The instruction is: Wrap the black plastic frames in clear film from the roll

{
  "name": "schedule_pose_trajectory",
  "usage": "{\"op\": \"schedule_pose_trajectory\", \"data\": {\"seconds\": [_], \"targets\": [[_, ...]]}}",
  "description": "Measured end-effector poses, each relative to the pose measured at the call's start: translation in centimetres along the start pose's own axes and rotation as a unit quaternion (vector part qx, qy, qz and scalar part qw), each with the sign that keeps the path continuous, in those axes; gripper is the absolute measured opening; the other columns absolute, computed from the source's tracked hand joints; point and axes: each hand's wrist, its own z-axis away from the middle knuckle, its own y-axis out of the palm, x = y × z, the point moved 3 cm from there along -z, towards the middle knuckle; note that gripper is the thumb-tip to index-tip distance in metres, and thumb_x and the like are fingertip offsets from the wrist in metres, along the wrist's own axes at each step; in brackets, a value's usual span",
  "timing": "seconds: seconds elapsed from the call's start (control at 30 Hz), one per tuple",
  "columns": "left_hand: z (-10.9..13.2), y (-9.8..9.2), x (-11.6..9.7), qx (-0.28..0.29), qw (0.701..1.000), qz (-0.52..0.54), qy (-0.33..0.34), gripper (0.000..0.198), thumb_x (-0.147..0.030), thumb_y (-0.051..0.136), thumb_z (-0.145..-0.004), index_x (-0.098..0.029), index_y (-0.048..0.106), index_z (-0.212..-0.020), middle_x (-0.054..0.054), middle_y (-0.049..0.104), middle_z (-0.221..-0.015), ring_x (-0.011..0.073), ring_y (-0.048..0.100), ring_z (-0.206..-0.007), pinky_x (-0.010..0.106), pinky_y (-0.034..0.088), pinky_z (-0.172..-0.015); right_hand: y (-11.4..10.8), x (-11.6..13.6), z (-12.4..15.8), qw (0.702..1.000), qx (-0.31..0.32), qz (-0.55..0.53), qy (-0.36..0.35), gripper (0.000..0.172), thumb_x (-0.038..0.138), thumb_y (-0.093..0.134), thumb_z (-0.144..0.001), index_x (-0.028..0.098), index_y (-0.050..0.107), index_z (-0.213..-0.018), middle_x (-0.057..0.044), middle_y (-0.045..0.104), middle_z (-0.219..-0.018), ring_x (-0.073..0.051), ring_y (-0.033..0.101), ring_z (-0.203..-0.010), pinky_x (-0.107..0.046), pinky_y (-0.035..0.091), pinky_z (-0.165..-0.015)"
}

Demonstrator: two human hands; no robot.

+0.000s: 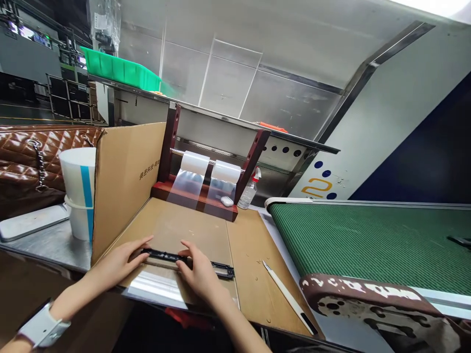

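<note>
Brown cardboard [191,230] covers the workbench, flat and matte, with one flap standing upright on the left. On it, near the front edge, lies a long black plastic strip [187,260] — thin, ribbed and glossy — resting across a clear film sleeve [154,287] that shines pale where it catches the light. The left hand [117,262] lies flat with fingers stretched along the strip's left end, touching it; a white wristband sits on that forearm. The right hand [200,274] presses down on the strip's middle, fingers together and curled over it.

Just right of the strip lies a slim white blade-like tool [287,296], set diagonally. Behind, a dark red wooden stand [206,162] holds two rolls of transparent film [209,171] on a metal rod, their ends hanging loose. A small clear bottle [248,191] stands beside it. Stacked white paper cups [79,196] with a blue stripe stand left of the flap — I cannot tell what is inside. A woven green conveyor belt [368,240] runs on the right.
</note>
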Motion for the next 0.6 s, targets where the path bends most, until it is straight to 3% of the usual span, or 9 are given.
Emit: {"op": "schedule_pose_trajectory", "data": {"seconds": [0.23,0.3,0.4,0.43,0.47,0.53,0.6], "targets": [[0.4,-0.4,1.1,-0.003,0.997,0.065,-0.035,0.048,-0.051,0.065,-0.073,-0.036,0.063,-0.119,0.004,0.075,-0.111,0.0318,0.064,-0.112,0.047,0.043,-0.105,0.0,0.1,0.3,0.999,0.011,-0.049,0.009,0.047,0.014,0.060,-0.081,0.020,0.050,-0.126,-0.006,0.071,-0.104,-0.022,0.064,-0.104,-0.041,0.047,-0.096],[1.7,-0.3,1.8,-0.038,0.995,0.077,-0.050,0.052,-0.050,0.066,-0.074,-0.035,0.059,-0.123,0.005,0.071,-0.121,0.0319,0.060,-0.119,0.049,0.038,-0.109,-0.2,0.7,1.0,0.998,0.002,-0.067,0.006,0.046,0.014,0.061,-0.080,0.021,0.050,-0.125,-0.005,0.070,-0.102,-0.021,0.065,-0.101,-0.040,0.047,-0.095],[5.8,0.4,2.1,-0.169,0.970,0.151,-0.084,0.066,-0.051,0.066,-0.073,-0.033,0.047,-0.134,0.008,0.056,-0.140,0.0331,0.051,-0.128,0.050,0.034,-0.113,-0.6,2.4,2.6,0.996,-0.012,-0.088,-0.005,0.045,0.014,0.061,-0.079,0.022,0.051,-0.122,-0.004,0.069,-0.103,-0.020,0.064,-0.102,-0.038,0.046,-0.096],[7.6,0.9,1.8,-0.244,0.930,0.251,-0.113,0.070,-0.048,0.072,-0.069,-0.032,0.049,-0.133,0.008,0.059,-0.137,0.0338,0.053,-0.126,0.048,0.036,-0.112,-0.7,2.9,3.1,0.996,-0.015,-0.093,-0.008,0.043,0.014,0.061,-0.079,0.023,0.052,-0.120,-0.003,0.068,-0.104,-0.020,0.063,-0.102,-0.037,0.046,-0.097],[9.3,1.8,1.2,-0.286,0.879,0.354,-0.143,0.070,-0.045,0.075,-0.066,-0.032,0.051,-0.130,0.008,0.063,-0.132,0.0335,0.055,-0.124,0.047,0.038,-0.111,-0.7,3.4,3.6,0.995,-0.017,-0.099,-0.009,0.042,0.013,0.060,-0.079,0.024,0.053,-0.119,-0.003,0.068,-0.105,-0.019,0.063,-0.103,-0.037,0.047,-0.096],[11.8,4.2,-1.0,-0.293,0.777,0.517,-0.208,0.062,-0.043,0.079,-0.061,-0.028,0.061,-0.119,0.008,0.070,-0.121,0.0344,0.059,-0.119,0.046,0.043,-0.108,-0.7,3.9,4.5,0.994,-0.026,-0.104,-0.016,0.042,0.012,0.060,-0.078,0.025,0.054,-0.117,-0.003,0.066,-0.107,-0.019,0.062,-0.103,-0.036,0.049,-0.094],[12.4,6.2,-4.1,-0.262,0.702,0.608,-0.263,0.053,-0.039,0.079,-0.062,-0.026,0.066,-0.111,0.007,0.072,-0.117,0.0327,0.059,-0.120,0.043,0.047,-0.105,-0.4,3.9,5.1,0.994,-0.037,-0.094,-0.045,0.043,0.011,0.061,-0.078,0.025,0.054,-0.118,-0.004,0.065,-0.109,-0.019,0.062,-0.103,-0.035,0.050,-0.093]]}}
